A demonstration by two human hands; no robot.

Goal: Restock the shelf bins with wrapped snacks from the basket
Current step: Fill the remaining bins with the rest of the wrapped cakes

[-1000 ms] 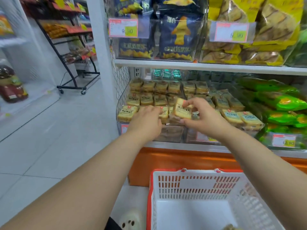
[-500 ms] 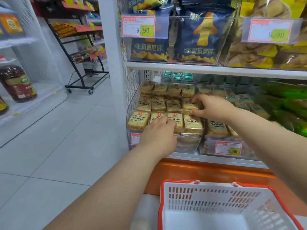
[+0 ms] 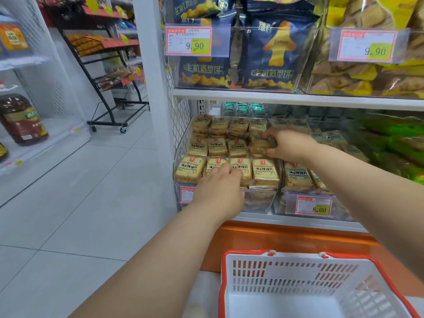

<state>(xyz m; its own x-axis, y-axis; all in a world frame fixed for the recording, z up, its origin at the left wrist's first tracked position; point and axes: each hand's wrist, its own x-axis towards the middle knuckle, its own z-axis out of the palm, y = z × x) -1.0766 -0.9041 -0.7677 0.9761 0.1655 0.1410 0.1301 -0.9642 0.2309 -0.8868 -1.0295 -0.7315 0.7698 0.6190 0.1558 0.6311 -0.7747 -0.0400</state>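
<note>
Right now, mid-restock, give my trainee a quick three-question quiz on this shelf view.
1. True or false: the right hand grips a wrapped snack in the second row of the shelf bin.
2. The left hand rests on which row? A) front B) back C) the upper shelf
3. Fill in: the price tag to the right of the left hand reads ____.

Key: 1 true; 2 A; 3 8.00. The white basket sits below the shelf; its visible part shows no snacks.
</note>
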